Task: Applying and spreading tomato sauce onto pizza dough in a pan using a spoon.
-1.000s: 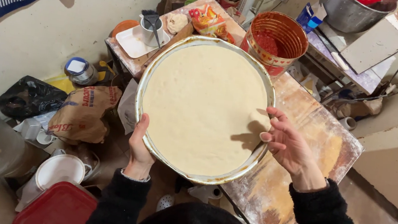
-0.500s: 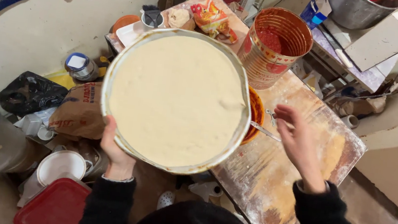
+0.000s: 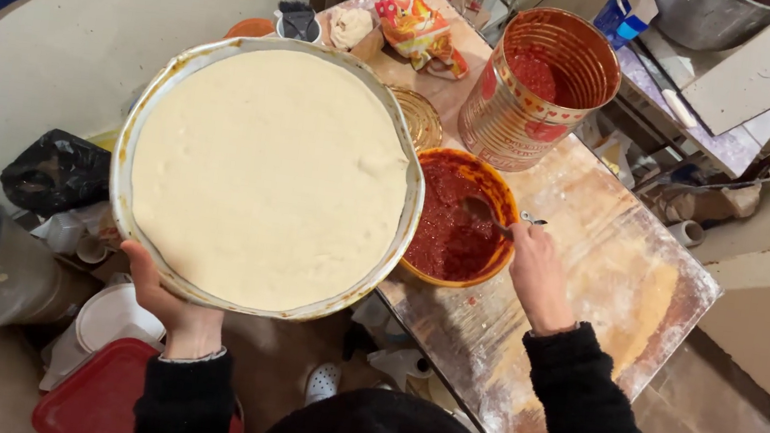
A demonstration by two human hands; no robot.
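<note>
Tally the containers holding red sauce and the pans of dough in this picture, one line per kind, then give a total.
Round pan of dough: 1
Orange bowl of red sauce: 1
Large open tin of red sauce: 1
Total: 3

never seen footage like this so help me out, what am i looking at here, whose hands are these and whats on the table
There is no machine here. A person wears a camera on the head, so the one picture looks straight down at that person's own two bare hands.

The left hand holds up a round metal pan by its near rim; the pan is filled edge to edge with pale dough. The right hand holds a spoon that dips into an orange bowl of red sauce.

On the floured wooden table there is also a large open tin can with more red sauce inside, and a colourful bag further back.
</note>
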